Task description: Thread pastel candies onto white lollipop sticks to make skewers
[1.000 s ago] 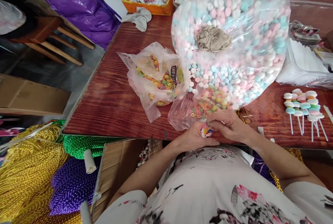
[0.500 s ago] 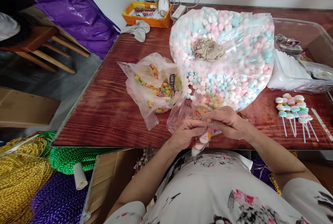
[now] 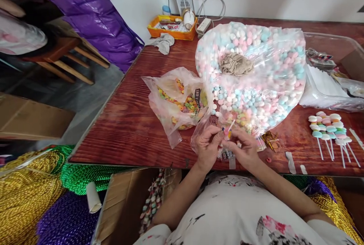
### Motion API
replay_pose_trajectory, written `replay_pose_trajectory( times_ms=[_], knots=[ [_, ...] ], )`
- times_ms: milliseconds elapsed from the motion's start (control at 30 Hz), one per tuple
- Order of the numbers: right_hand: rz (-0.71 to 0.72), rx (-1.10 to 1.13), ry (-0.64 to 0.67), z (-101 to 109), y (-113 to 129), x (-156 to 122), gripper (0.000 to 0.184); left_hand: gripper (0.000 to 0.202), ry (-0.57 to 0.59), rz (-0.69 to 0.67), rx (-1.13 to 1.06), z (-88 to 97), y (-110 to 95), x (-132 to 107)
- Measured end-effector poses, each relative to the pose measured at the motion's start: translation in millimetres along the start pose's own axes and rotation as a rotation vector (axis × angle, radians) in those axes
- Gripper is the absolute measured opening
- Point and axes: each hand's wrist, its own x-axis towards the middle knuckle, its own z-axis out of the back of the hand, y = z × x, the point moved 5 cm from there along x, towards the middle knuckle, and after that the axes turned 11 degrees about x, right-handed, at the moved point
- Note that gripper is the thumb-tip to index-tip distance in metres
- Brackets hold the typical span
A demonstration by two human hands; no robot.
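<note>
My left hand and my right hand meet at the near edge of the wooden table. Both pinch a thin white stick with small coloured candy pieces on it; its tip points up and away from me. Just beyond the hands lies a big clear bag of pink, blue and white candies, with coloured ring candies spilling at its mouth. A smaller bag of ring candies lies to the left.
Finished candy sticks lie at the right. A clear tray with white sheets sits behind them. An orange tray and a grey rag are at the back. Below the table stand a cardboard box and bead strands.
The hands rose slightly off the table edge and turned the candy stick so its tip points up. The camera tilted up, showing more of the back wall.
</note>
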Motion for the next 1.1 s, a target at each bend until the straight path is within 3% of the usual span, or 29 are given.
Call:
replay_pose_trajectory(
  times_ms=[67,133,233,500,633,733,867,1000,1100],
  knots=[
    [0.023,0.000,-0.035,-5,-4,2,0.012,0.021,-0.009,0.000,-0.014,1.2,5,-3],
    [0.042,0.026,-0.066,-5,-4,7,0.011,0.025,0.028,0.108,-0.092,0.9,13,-7],
    [0.071,0.017,-0.086,-6,-3,13,0.008,0.037,0.206,0.250,-0.134,-3.2,20,-13],
    [0.038,0.106,-0.236,-12,-13,7,0.003,0.033,0.409,0.303,-0.056,2.1,19,-14],
    [0.023,0.094,-0.173,-12,-13,5,0.005,0.033,0.542,0.440,-0.212,-4.0,16,-17],
    [0.009,0.062,-0.139,-14,-13,4,0.005,0.036,0.549,0.496,-0.311,-8.3,13,-18],
    [-0.302,0.374,-0.134,-15,-29,2,0.015,0.036,0.492,0.511,-0.270,-11.9,12,-15],
    [-0.566,0.684,0.098,-18,-34,2,0.049,0.036,0.516,0.552,-0.313,-14.2,14,-16],
    [-0.558,0.669,0.250,-14,-29,4,0.033,0.042,0.682,0.622,-0.372,-17.9,17,-25]
  ],
)
